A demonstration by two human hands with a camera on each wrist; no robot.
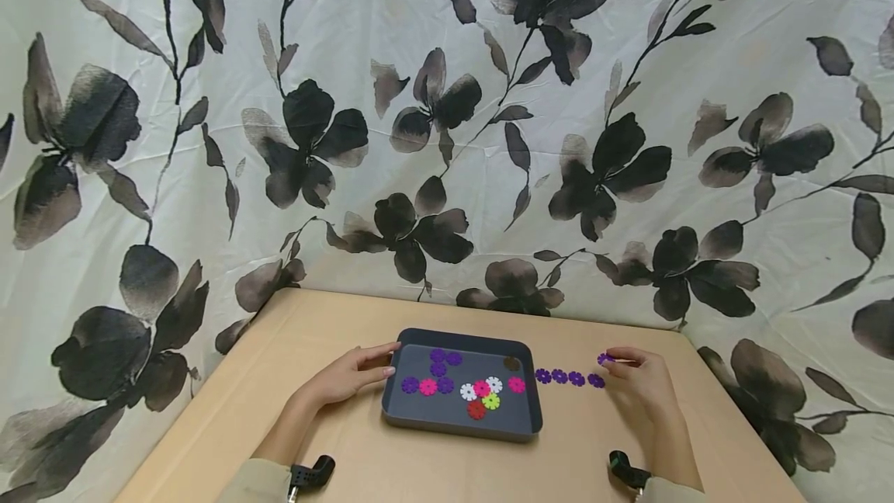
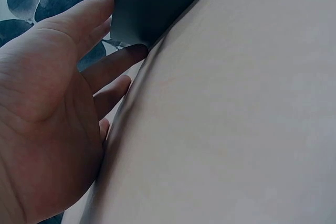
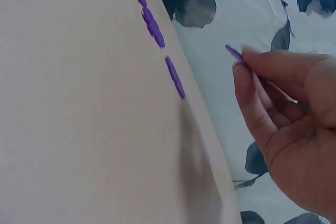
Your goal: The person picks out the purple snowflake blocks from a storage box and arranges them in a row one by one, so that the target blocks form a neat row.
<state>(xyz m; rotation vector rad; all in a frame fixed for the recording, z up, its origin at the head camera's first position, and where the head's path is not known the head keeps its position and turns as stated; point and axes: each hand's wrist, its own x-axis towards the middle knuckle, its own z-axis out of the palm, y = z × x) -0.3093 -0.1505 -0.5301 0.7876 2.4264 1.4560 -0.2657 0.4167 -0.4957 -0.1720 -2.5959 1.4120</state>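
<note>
A dark grey rectangular tray [image 1: 447, 424] lies on the table, holding several flower-shaped discs in purple, pink, white, red, yellow-green and brown. At its left side is my left hand [image 1: 342, 377], its fingers extended and touching the wall and rim. Between thumb and fingertip, my right hand [image 1: 641, 379] pinches a purple flower-shaped disc [image 3: 233, 52], raised off the table in the right wrist view. Just below that hand, a row of purple flower-shaped discs [image 1: 559, 376] runs rightward from the tray; the rightmost row disc [image 3: 175, 77] lies flat.
The light wooden table [image 1: 335, 456] ends at the back against a white cloth [image 1: 391, 14] with dark printed flowers. Black bands with small devices sit at the left wrist [image 1: 314, 473] and right wrist [image 1: 628, 470].
</note>
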